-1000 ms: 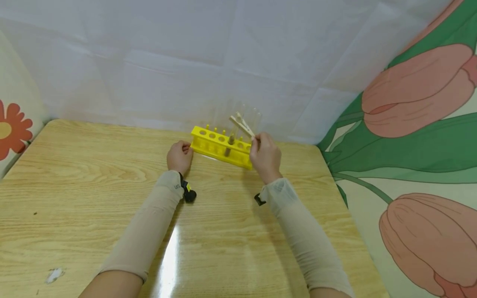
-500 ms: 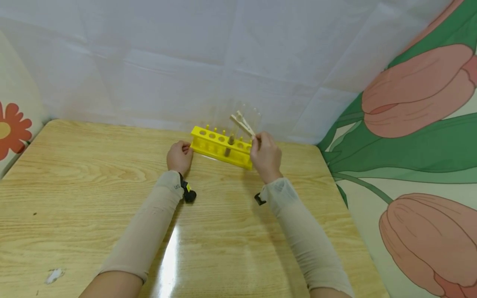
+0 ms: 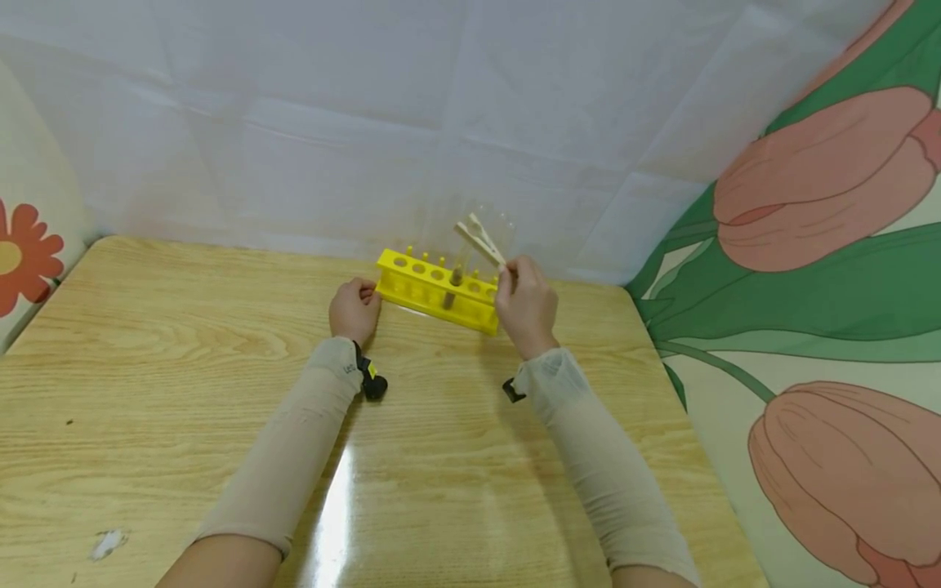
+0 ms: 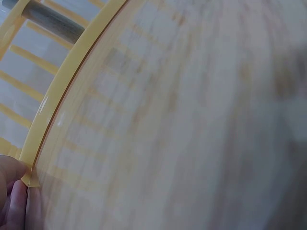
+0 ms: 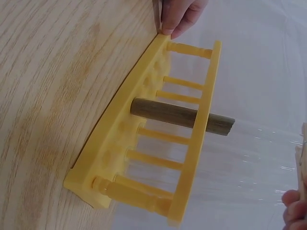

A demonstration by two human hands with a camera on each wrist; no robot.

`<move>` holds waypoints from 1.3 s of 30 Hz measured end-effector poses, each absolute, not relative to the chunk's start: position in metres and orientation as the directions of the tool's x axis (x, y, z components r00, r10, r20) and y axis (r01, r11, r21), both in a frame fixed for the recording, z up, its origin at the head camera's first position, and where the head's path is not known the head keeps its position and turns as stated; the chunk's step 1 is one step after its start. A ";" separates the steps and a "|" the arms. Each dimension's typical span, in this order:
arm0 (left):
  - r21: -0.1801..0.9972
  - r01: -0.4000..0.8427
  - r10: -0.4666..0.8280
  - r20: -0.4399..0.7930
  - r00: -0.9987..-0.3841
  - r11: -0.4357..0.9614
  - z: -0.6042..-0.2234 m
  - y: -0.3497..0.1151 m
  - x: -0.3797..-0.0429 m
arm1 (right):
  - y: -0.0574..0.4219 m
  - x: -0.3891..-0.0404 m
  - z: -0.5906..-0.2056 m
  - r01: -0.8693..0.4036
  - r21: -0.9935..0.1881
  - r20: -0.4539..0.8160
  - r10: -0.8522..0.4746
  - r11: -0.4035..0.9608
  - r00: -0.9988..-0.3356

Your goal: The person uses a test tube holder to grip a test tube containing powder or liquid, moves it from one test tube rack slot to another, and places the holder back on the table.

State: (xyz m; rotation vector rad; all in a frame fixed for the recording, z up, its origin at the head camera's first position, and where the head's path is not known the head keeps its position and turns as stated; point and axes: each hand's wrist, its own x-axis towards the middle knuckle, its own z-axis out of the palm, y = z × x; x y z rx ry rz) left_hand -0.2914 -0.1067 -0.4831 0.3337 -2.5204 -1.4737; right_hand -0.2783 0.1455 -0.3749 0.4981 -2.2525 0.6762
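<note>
A yellow test tube rack [image 3: 412, 286] stands on the table in the head view. My left hand [image 3: 355, 312] pinches its left end; the left wrist view shows thumb and fingers on the corner of the base. One clear test tube with a dark grey-brown filling [image 5: 165, 111] stands upright in a middle hole. Above the rack's right part, my right hand [image 3: 526, 306] holds a wooden test tube clamp [image 3: 481, 241], its two arms spread toward the upper left near the tube's top. Whether the clamp touches the glass, I cannot tell.
More clear tubes [image 3: 507, 224] stand faintly visible at the rack's back right. A white cloth [image 3: 309, 122] hangs close behind the rack. The wood-grain table [image 3: 434, 457] stretches toward me, and flower-patterned cloth [image 3: 816, 180] borders the right side.
My right hand has shifted slightly up and to the right with the test tube clamp. The left hand and the rack have stayed in place.
</note>
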 end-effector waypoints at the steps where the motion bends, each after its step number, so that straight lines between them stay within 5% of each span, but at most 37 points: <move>1: 0.875 -0.093 -0.294 0.059 -0.954 0.476 -0.483 -0.106 -0.291 | 0.146 -0.278 -0.375 -0.528 -0.320 0.732 -0.149 0.786 -0.665; 39: 0.873 -0.093 -0.297 0.062 -0.953 0.480 -0.484 -0.107 -0.292 | 0.145 -0.267 -0.384 -0.586 -0.403 0.813 -0.019 0.703 -0.581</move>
